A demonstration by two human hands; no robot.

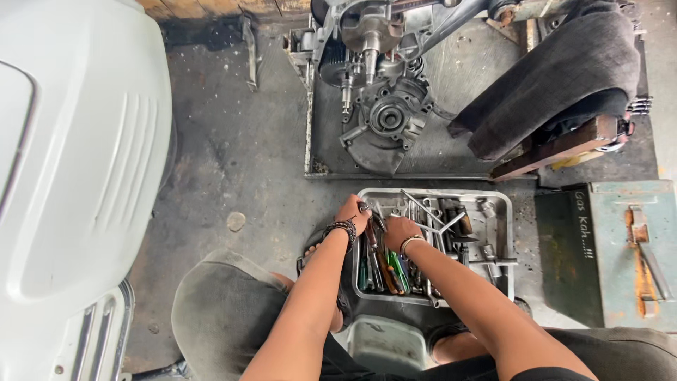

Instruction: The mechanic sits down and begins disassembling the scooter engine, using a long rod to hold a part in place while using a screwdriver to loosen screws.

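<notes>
My left hand (351, 211) is closed around a metal tool (368, 209) at the rim of the metal tool tray (502, 212). My right hand (400, 231) rests curled, palm down, on the wrenches (430, 219) inside; what it grips I cannot tell.

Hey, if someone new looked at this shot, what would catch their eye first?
Probably the stripped engine at top centre, on a metal sheet on the floor. Below it, both hands, left and right, dig in a metal tray crammed with tools. A big white panel fills the left side.
</notes>
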